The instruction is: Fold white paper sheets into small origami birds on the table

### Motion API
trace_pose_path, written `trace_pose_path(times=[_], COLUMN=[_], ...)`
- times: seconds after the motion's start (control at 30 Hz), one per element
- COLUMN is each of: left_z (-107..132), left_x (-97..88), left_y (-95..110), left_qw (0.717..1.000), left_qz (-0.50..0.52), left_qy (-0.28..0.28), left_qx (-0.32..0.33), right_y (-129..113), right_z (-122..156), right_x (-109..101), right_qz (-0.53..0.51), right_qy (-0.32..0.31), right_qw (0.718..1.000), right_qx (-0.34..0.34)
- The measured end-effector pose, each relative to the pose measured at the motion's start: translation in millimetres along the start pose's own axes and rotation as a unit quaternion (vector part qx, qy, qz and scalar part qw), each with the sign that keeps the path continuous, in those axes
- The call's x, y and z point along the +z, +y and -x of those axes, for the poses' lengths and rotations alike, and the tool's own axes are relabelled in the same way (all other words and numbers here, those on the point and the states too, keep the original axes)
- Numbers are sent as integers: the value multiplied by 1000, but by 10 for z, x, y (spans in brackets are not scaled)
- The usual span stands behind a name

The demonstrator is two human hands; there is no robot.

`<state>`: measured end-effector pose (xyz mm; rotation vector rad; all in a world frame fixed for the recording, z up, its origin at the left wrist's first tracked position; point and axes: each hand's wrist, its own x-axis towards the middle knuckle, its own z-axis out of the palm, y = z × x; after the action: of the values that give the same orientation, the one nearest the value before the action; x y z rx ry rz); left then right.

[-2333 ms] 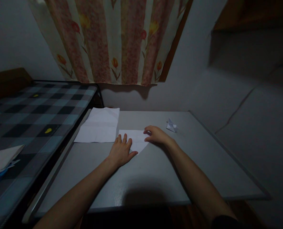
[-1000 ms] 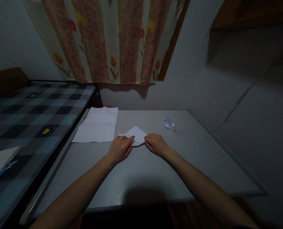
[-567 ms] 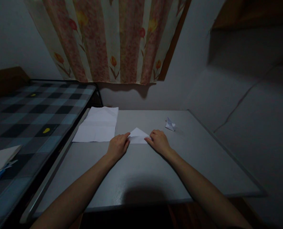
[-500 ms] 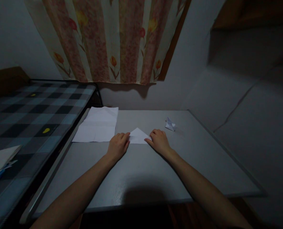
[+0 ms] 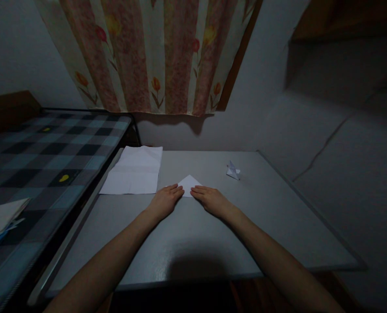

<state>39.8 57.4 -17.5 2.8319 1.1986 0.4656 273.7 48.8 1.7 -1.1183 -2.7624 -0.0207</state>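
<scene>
A small piece of white paper [image 5: 189,182], folded to a triangle with its point facing away from me, lies flat on the grey table [image 5: 193,234]. My left hand [image 5: 167,198] rests on its left side, fingers stretched out and lying flat. From the right, my right hand [image 5: 210,198] covers the other side the same way, with its fingers extended. Both side corners of the triangle are mostly hidden beneath the hands. A small folded paper figure [image 5: 233,171] stands beyond my right hand.
White paper sheets [image 5: 133,171] lie at the table's back left. Left of the table is a bed with a checked cover [image 5: 82,152], bearing a folded pale item [image 5: 6,217]. A striped tulip curtain [image 5: 154,56] hangs at the wall behind.
Both hands have moved inward over the folded paper. Their fingers, which held its side corners before, now lie flat on it. The paper has stayed in nearly the same place.
</scene>
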Motion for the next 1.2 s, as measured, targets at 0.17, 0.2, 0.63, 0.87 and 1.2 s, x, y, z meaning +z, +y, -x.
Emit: trace_pose_path(times=[0.17,0.2,0.63,0.87,1.2], left_z=[31,34,35,-12,-79], left_x=[-68,-85,-182,-189,-239], left_y=[43,55,177,268,309], left_qw=[1000,1000,999,993,827], left_qz=[-2,-1,-3,65,521], left_qy=[-10,-14,27,40,142], left_qx=[-16,-18,-33,-86,-152], right_y=[67,81,53,-122,-669], right_z=[149,171,147,55,-247], right_x=[-212,-246,-323,-317,-125], right_qz=[-14,-11,58,-28,-384], right_qy=[-36,-44,36,342,346], right_qw=[999,998,994,933,823], right_qx=[38,47,82,105,235])
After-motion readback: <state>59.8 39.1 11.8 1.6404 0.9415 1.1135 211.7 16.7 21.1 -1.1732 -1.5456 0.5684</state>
